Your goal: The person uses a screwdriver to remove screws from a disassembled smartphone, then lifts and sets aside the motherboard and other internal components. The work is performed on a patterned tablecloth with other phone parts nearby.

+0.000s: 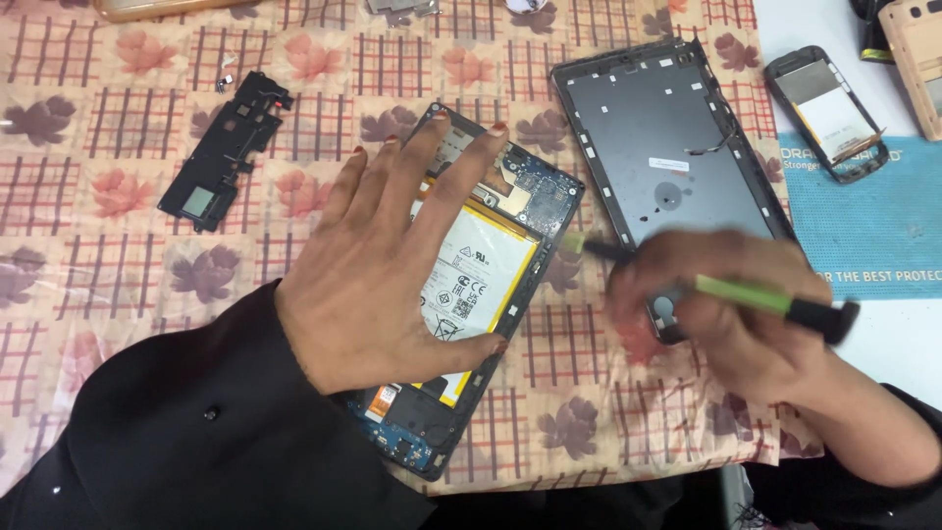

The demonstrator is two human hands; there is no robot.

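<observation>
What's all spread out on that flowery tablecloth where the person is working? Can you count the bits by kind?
Opened tablets with battery showing: 1, the opened tablet under the left hand
Detached back covers: 1, the grey back cover
Black inner frame pieces: 1, the black frame piece
Small phones with open backs: 1, the small phone
Green-handled tools: 1, the green tool in the right hand
Total: 5

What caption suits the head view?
Left hand steadies an opened tablet; right hand holds a green screwdriver.

Left hand (pixel 392 255) flat on opened tablet (pixel 491 285), fingers spread over battery (pixel 486 265). Right hand (pixel 726 314), blurred, right of tablet, grips green-handled screwdriver (pixel 746 294). Grey back cover (pixel 667 157) beyond it.
</observation>
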